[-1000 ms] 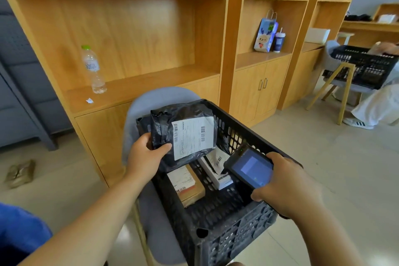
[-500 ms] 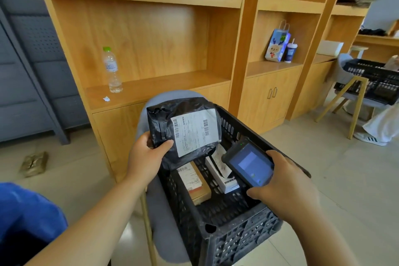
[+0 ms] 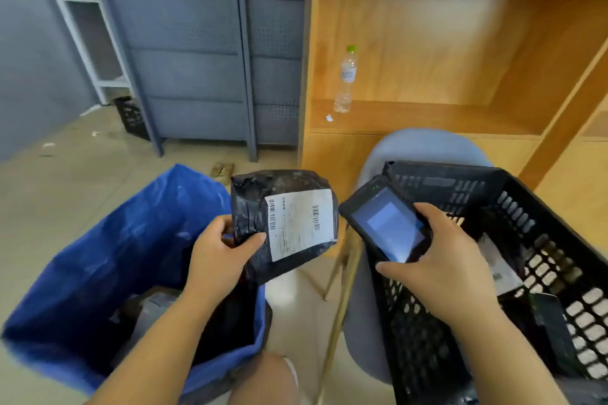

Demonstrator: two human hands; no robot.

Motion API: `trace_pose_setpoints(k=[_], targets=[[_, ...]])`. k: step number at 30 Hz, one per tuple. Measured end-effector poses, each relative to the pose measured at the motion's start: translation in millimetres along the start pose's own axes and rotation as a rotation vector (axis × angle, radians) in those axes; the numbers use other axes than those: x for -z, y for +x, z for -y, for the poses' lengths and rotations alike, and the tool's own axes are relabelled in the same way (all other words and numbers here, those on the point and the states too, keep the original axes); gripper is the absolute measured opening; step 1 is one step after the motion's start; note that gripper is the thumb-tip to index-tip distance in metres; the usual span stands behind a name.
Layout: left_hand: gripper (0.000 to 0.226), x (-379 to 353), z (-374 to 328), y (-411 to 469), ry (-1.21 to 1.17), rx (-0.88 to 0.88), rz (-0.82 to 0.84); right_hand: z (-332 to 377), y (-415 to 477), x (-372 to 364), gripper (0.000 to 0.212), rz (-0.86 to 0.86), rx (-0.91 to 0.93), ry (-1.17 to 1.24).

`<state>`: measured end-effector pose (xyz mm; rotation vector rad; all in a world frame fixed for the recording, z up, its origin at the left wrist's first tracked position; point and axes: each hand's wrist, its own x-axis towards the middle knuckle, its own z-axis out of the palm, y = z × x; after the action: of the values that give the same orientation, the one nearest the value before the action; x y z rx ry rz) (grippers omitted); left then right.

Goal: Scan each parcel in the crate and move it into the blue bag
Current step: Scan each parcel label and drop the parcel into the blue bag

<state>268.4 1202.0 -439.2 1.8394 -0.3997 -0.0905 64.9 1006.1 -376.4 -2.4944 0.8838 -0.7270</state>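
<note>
1. Over the right-hand rim of the blue bag (image 3: 108, 260), the left hand (image 3: 218, 256) pinches a black parcel (image 3: 260, 207) by its left edge, thumb on the front and fingers curled behind; the parcel is held clear of the bag's opening, its white label (image 3: 301, 225) with barcodes turned up toward the camera.
2. The bag stands open on the floor at the lower left; darker wrapped shapes lie at its bottom, too dim to tell apart.
3. The right hand (image 3: 450, 263) is wrapped around a handheld scanner (image 3: 386, 220), fingers along its far edge and thumb along its lower edge; the lit screen faces up and the top end of the device points toward the parcel, close beside the label without touching it.
4. The black crate (image 3: 539, 223) sits on a grey chair (image 3: 424, 145) at the right; inside it a white-labelled item (image 3: 498, 265) shows past the right wrist, the rest being in shadow.
5. Behind, a clear water bottle (image 3: 345, 79) with a green cap stands upright on a wooden shelf (image 3: 427, 117); a grey metal cabinet (image 3: 197, 52) stands to its left; a second small black crate (image 3: 131, 117) rests on the floor by the cabinet's leg.
</note>
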Motion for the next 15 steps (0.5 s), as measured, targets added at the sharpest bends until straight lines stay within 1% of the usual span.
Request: trace_pose_setpoints(k=[3, 5, 7, 9, 10, 12, 15], targets=[[0.023, 37, 33, 6, 0.097, 0.067, -0.177, 18, 3, -24, 0.083, 0.074, 0.050, 0.023], [0.026, 54, 54, 14, 0.170, 0.116, -0.199, 26, 4, -35, 0.081, 0.119, 0.056, 0.049], [0.045, 63, 71, 19, 0.255, 0.274, -0.110, 30, 3, -42, 0.081, 0.138, 0.065, 0.045], [0.056, 63, 81, 20, 0.330, 0.401, -0.002, 31, 2, -45, 0.081, 0.141, 0.068, 0.028], [0.057, 61, 85, 20, 0.372, 0.410, 0.050, 31, 2, -45, 0.081, 0.142, 0.059, 0.022], [0.048, 52, 88, 20, 0.448, 0.373, 0.164, 28, 2, -41, 0.080, 0.126, 0.036, 0.003], [0.034, 32, 78, 21, 0.466, 0.326, 0.322, 18, 1, -30, 0.084, 0.072, 0.000, -0.023]])
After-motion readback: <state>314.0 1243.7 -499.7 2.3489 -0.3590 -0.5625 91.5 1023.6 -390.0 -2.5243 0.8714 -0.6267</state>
